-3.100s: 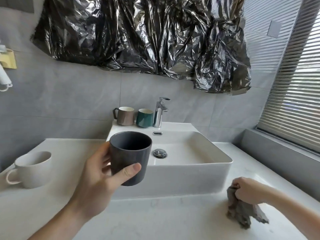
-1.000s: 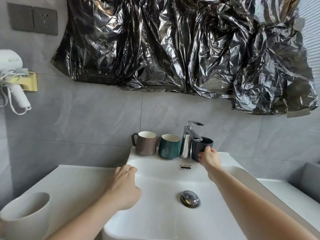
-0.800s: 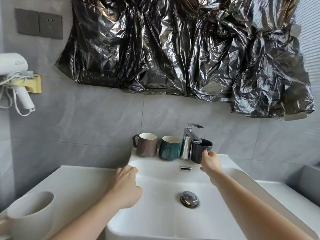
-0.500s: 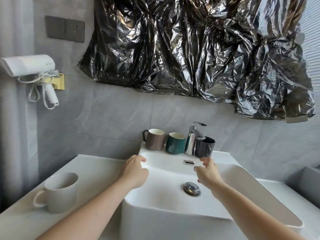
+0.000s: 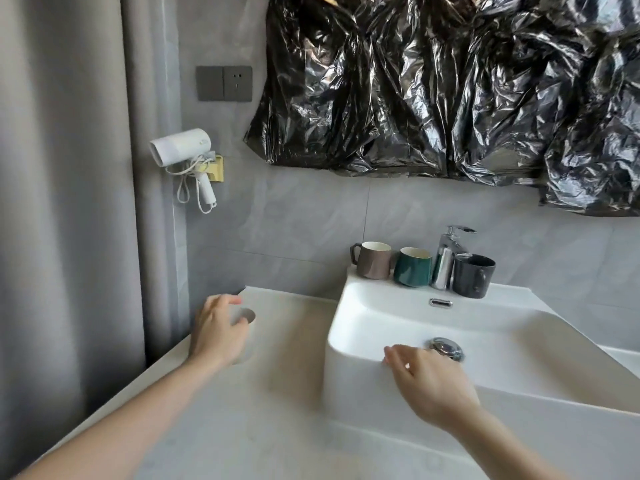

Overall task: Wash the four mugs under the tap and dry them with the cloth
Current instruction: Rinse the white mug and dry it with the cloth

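At the left of the frame the left hand (image 5: 217, 332) is wrapped around a white mug (image 5: 244, 332) standing on the counter (image 5: 277, 403); fingers are curled about its far side, though motion blur leaves it unclear whether the grasp is firm. The right hand (image 5: 429, 379) is held over the near rim of the basin (image 5: 491, 327), fingers loosely spread and nothing held. Three other mugs stand on the basin's back ledge right of centre: a brown mug (image 5: 374, 260) and a green mug (image 5: 412, 267) left of the tap (image 5: 446, 258), a black mug (image 5: 472, 276) just right of it. The cloth is not in view.

The step in hand is judged to be the fetching of the white mug for washing. Next, the mug is to be lifted, carried rightward over the basin, and the tap lever opened, probably by the free right hand.
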